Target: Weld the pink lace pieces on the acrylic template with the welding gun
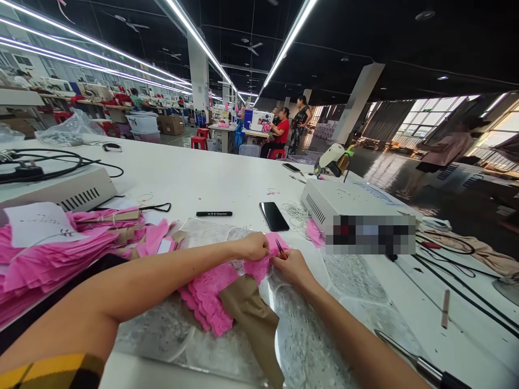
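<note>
My left hand (254, 246) is closed, pinching the far end of a pink lace piece (214, 292) that lies on a clear plastic sheet (308, 329). My right hand (292, 266) is closed on small red-handled snips (280, 248), whose blades point at the lace edge between my two hands. A tan fabric piece (251, 316) hangs from under the lace toward me.
Stacks of pink lace (48, 254) lie at the left. A black phone (274, 216) and a black marker (214, 214) rest beyond my hands. White machine boxes (344, 202) (77, 189), cables (458, 281) and a tool (417, 364) are on the table. People sit at far tables.
</note>
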### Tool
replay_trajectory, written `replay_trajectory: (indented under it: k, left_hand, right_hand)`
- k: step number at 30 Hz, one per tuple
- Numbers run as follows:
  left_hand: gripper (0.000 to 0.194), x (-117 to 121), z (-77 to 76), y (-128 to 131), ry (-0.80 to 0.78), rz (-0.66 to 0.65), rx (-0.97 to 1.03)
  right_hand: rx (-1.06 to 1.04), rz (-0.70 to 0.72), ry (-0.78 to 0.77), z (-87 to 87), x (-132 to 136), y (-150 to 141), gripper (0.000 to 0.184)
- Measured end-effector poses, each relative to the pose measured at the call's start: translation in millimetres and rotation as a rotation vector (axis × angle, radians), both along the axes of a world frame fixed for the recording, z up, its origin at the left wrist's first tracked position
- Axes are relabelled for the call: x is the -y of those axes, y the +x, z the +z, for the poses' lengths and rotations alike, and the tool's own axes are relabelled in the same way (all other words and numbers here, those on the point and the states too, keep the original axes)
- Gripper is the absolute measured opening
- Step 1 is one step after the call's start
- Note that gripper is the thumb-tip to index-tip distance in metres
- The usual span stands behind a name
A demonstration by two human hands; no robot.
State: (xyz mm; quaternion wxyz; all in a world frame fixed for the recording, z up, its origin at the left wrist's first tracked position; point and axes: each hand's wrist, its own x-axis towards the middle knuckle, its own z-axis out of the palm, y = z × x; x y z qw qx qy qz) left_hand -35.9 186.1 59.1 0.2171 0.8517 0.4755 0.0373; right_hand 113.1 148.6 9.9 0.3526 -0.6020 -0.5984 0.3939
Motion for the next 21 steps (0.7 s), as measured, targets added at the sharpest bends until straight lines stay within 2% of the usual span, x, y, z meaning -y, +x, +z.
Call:
replay_trajectory:
  k: [9, 13, 21]
  left_hand:
    - [0.012, 5.4, -1.1, 6.3, 0.084, -0.03, -0.054]
    - [0.014, 4.7, 0.6, 3.4, 0.057, -0.022, -0.043]
    - [0.017, 2.7, -0.6, 0.1, 0.007, 0.0, -0.008]
  right_hand:
    - [0.031, 0.015, 0.053, -2.5, -0.1, 1.0, 0.03]
    - [0.044, 0.033, 0.07, -0.3, -2.0, 1.3, 0.029]
    - [0.07, 0.04, 0.151, 4.0, 0.2, 4.6, 0.01]
